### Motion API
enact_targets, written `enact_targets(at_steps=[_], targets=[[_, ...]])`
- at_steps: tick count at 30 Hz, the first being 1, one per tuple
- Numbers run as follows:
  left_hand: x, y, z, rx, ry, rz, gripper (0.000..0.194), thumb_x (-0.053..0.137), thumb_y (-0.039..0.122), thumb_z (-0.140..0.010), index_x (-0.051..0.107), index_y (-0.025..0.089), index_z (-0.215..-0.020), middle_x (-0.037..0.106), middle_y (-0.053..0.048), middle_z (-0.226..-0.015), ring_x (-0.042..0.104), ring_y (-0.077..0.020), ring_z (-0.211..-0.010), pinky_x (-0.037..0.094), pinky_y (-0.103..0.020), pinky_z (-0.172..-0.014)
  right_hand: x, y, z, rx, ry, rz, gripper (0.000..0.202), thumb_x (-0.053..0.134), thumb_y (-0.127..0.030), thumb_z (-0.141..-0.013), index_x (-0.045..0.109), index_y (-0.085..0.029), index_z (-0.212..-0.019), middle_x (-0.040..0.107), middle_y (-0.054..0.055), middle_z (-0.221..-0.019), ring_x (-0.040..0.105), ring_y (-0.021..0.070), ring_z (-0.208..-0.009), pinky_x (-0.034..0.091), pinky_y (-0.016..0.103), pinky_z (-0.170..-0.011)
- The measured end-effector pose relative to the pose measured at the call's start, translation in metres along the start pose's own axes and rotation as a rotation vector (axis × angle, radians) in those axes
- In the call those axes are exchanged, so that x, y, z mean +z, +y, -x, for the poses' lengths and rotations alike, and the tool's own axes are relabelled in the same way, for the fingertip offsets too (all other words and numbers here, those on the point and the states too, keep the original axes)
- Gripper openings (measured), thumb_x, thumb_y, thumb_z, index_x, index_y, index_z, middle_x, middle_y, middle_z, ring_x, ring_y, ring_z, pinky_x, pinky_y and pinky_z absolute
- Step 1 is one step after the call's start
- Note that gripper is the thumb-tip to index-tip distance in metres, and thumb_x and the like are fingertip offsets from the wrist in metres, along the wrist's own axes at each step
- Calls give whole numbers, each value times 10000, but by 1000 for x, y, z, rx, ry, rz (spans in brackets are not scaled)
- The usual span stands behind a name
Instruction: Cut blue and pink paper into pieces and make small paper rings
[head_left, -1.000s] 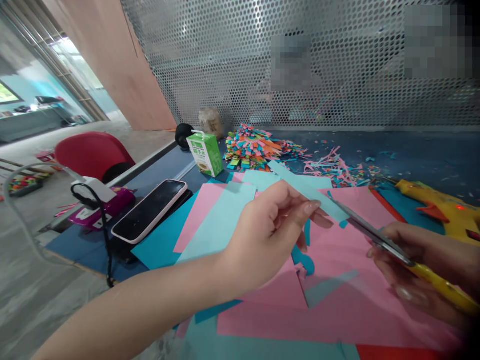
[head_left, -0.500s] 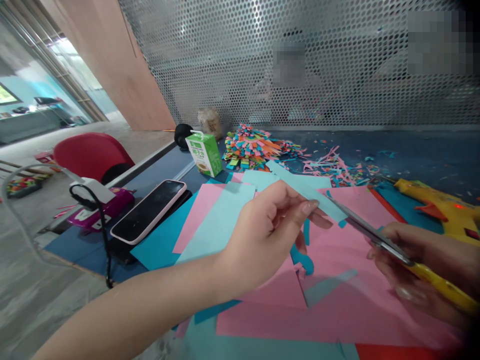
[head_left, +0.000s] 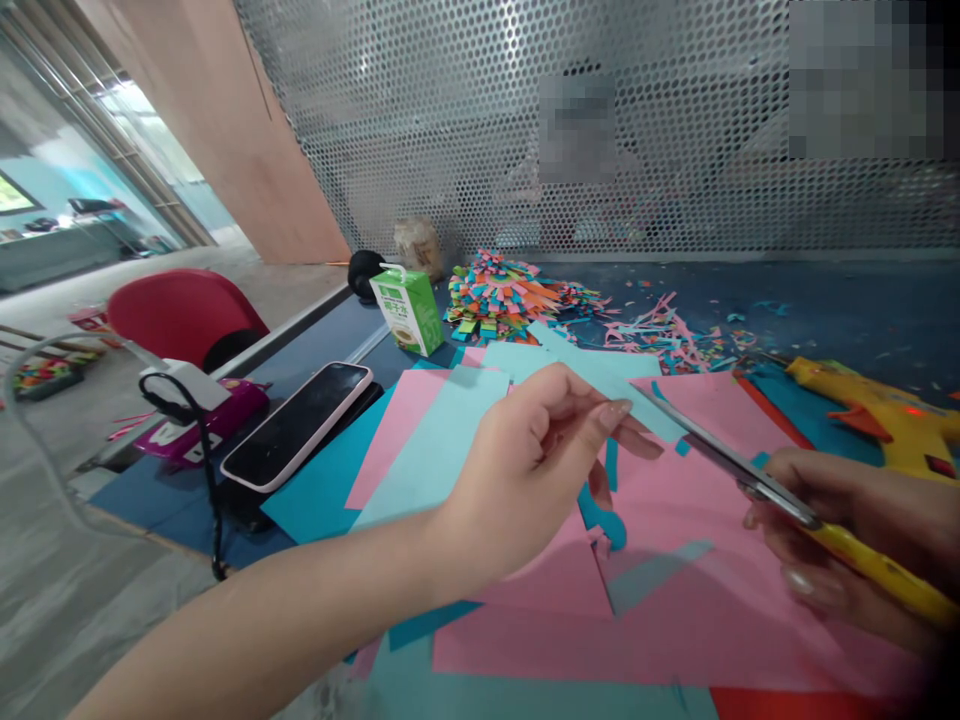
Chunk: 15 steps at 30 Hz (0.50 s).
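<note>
The thumb and fingertips of the left hand (head_left: 487, 500) are pinching a pale blue paper strip (head_left: 651, 412) above the pink paper (head_left: 667, 650). The right hand (head_left: 862, 500) is closing round the yellow handle of the scissors (head_left: 724, 458), whose blades are pointing at the strip, near the left fingertips. How far the blades are parting, I cannot tell.

Hazard one: the points are lying near those fingertips; a slip of either hand could nick skin. Hazard two: the strip's far end is hanging unsupported and could bend, giving a ragged edge.

Beyond the right hand, the yellow glue gun (head_left: 896, 410) is showing a red light. If its nozzle is hot, a nudge from that arm could mark paper. Loose cuttings (head_left: 667, 335) and a fringed paper piece (head_left: 499, 295) are lying further back. The green carton (head_left: 411, 310) is standing near the sheets; knocked over, it could wet them.
</note>
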<state>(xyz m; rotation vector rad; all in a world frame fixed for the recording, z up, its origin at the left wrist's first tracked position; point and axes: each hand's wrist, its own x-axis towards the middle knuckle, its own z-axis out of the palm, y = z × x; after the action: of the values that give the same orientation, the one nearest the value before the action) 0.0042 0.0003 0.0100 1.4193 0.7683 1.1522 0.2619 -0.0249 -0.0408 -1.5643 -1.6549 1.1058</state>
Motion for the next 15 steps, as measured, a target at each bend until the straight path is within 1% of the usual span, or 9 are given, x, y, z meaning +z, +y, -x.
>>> enact_targets(at_steps=[3,7,10,13,15], targets=[[0,1,0,-16,4,-11,238,557,307,-967,462,186,-785,760,-81,-898,606,-83,-495,486,-209,-477,1,0,-1,-24,6,0,355,806,-588,-546,629,-340,-728,587,-5,-630,586,211,-530,519,271,-426],[-1,0,1,-8,0,-5,233,541,293,-975,459,186,-785,759,-75,-877,609,-82,-501,490,-205,-482,1,-3,-2,-117,12,72,329,782,-578,-583,619,-327,-719,557,-19,-602,552,190,-476,480,270,-405],[-1,0,1,-8,-5,-15,224,525,278,-982,457,185,-790,760,-84,-897,606,-79,-499,493,-202,-481,-1,-1,-1,-115,20,80,328,767,-587,-608,606,-320,-710,561,-22,-579,549,183,-456,466,263,-399],[-1,1,1,-6,-8,-21,225,519,275,-984,452,187,-788,760,-88,-912,605,-78,-501,493,-200,-478,-3,1,1,-112,-21,115,299,756,-564,-631,615,-326,-743,591,-31,-589,558,178,-460,464,252,-406],[0,1,1,-8,-6,-17,228,522,272,-981,452,187,-782,758,-86,-909,604,-77,-499,488,-196,-469,-4,0,2,-113,18,152,302,782,-539,-592,624,-323,-734,612,-33,-597,577,185,-470,468,252,-408]])
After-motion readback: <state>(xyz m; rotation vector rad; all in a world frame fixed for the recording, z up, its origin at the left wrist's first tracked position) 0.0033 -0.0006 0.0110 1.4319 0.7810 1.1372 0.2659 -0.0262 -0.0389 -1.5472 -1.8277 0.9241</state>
